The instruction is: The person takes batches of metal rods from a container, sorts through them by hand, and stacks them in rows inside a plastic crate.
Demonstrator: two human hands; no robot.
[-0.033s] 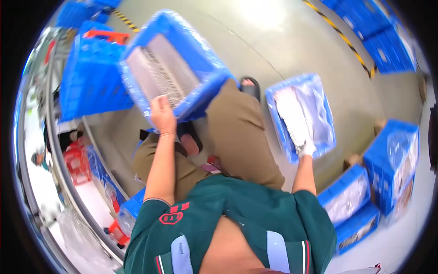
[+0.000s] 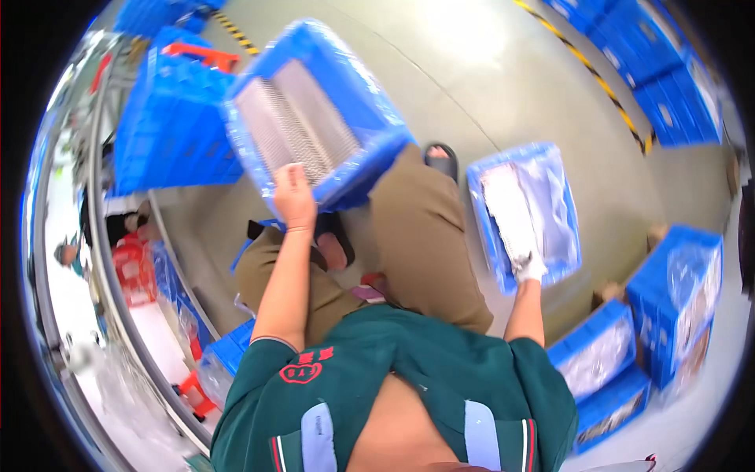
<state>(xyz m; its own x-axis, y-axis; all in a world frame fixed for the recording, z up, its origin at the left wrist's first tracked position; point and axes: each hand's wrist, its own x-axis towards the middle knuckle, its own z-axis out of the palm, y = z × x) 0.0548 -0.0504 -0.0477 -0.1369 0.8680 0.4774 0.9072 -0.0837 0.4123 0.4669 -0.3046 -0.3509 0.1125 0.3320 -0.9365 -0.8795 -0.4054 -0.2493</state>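
At the left, a blue crate (image 2: 370, 102) lined with clear plastic stands tilted toward me, holding long packed rows of thin, silvery-grey pieces (image 2: 303, 118). My bare left hand (image 2: 294, 197) reaches over its near rim, fingers together at the near end of those rows; what is between them is too blurred to name. On the right stands a lower blue crate (image 2: 481, 216), also lined, with a long pale row of thin pieces (image 2: 507, 200) along its left side. My right hand (image 2: 532, 269), in a white glove, curls its fingers at that row's near end, their tips partly hidden.
Stacked blue crates (image 2: 169, 118) with a red-orange piece on top stand left, beside a metal-framed bench (image 2: 98, 236). More blue crates (image 2: 676, 291) are at the right and far right (image 2: 676, 102). Yellow-black tape (image 2: 598, 82) marks the floor. Another person (image 2: 69, 253) is at far left.
The whole view has shifted slightly, so the crates sit a little lower and farther right in the picture. Both hands keep about the same places at their crates.
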